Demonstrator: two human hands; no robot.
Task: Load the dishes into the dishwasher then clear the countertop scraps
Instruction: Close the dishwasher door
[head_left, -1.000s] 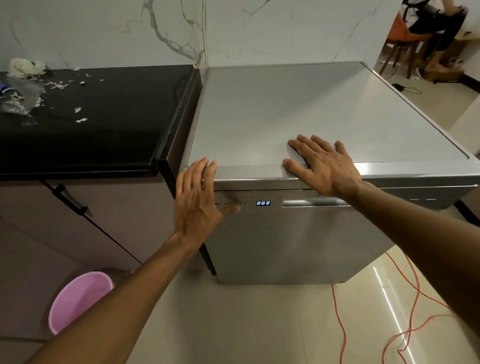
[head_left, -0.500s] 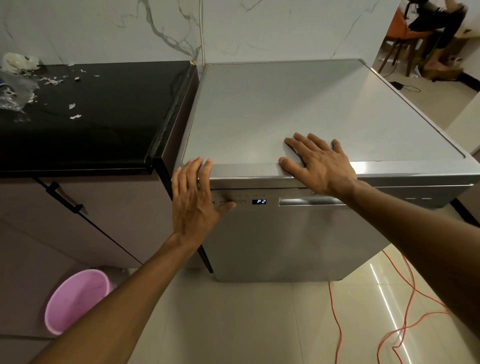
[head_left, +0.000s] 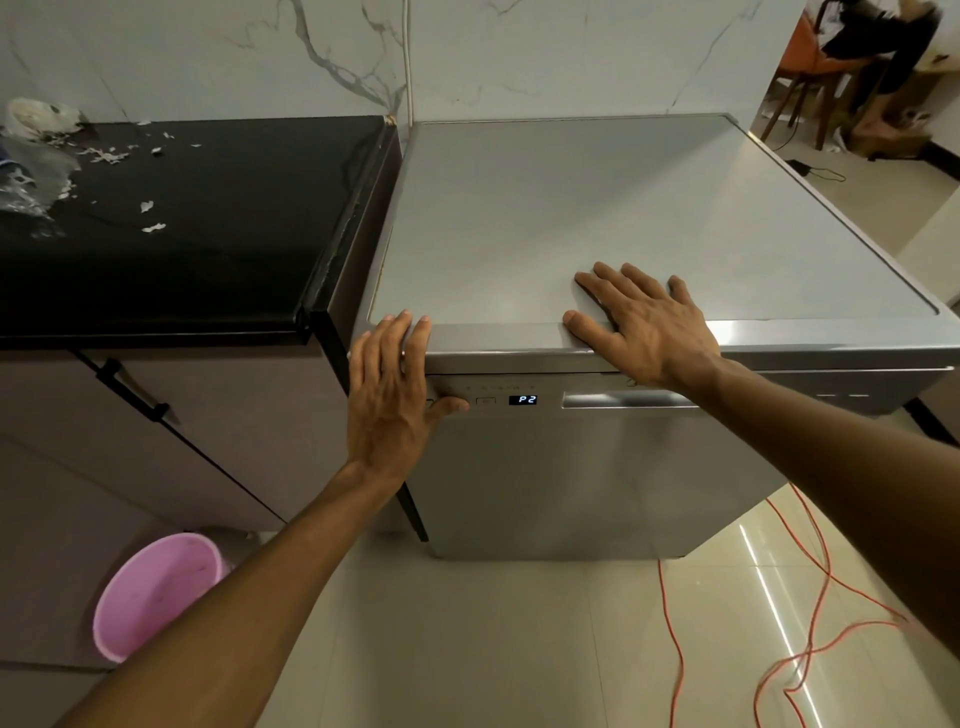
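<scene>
Closed stainless dishwasher (head_left: 597, 218) standing just right of a black countertop (head_left: 208, 234); door shut, so dishes presumably loaded, though not visible; small display (head_left: 522, 399) on the front control strip reading P2. Risk, as a judgement: a slipped thumb could hit the wrong key and change the programme or cancel it; leaning on the top could nudge the machine against the red cable (head_left: 810, 587) trailing on the floor to its right. Left hand (head_left: 392, 400) flat against the dishwasher's front left corner, fingers straight over the top edge, thumb stretched right onto the control strip, gripping nothing. Right hand (head_left: 644, 322) spread palm-down on the dishwasher top near its front edge, fingers relaxed, holding nothing. Pale scraps (head_left: 150, 218) scattered on the countertop, left of the dishwasher, not yet cleared; pink bin (head_left: 156, 592) on the floor below the countertop.
</scene>
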